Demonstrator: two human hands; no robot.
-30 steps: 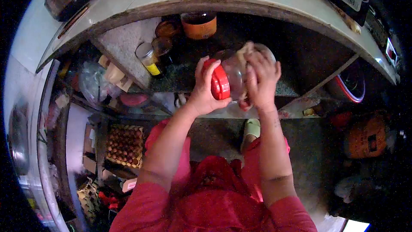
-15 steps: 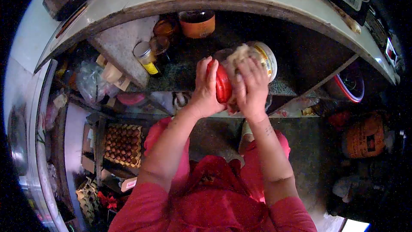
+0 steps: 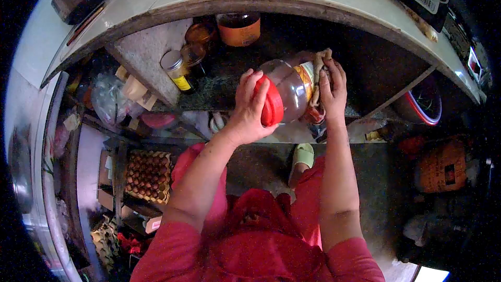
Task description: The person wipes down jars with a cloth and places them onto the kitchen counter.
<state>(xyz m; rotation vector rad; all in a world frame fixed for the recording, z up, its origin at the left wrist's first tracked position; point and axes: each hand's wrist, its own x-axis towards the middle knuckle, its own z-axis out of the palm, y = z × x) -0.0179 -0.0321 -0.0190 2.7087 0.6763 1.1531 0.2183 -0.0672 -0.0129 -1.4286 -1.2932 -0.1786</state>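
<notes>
A large clear plastic jar (image 3: 292, 90) with a red screw lid (image 3: 272, 105) lies sideways in the air between my hands, in front of the shelf. My left hand (image 3: 249, 107) is wrapped round the red lid. At the jar's other end, my right hand (image 3: 333, 86) presses a dirty beige cloth (image 3: 319, 75) against the bottom, near a yellow and white label (image 3: 305, 79). Part of the cloth hangs down below the jar. The jar looks see-through, with nothing visible in it.
Inside the shelf compartment stand a small jar with a yellow label (image 3: 176, 69), brown jars (image 3: 201, 35) and an orange-labelled container (image 3: 239, 30). The countertop edge (image 3: 271, 1) curves above. Egg trays (image 3: 147, 176) sit lower left; a red-rimmed basin (image 3: 420, 107) is at right.
The right hand and cloth have moved right, from the jar's side to its bottom end, uncovering the clear body. The left hand stays on the red lid.
</notes>
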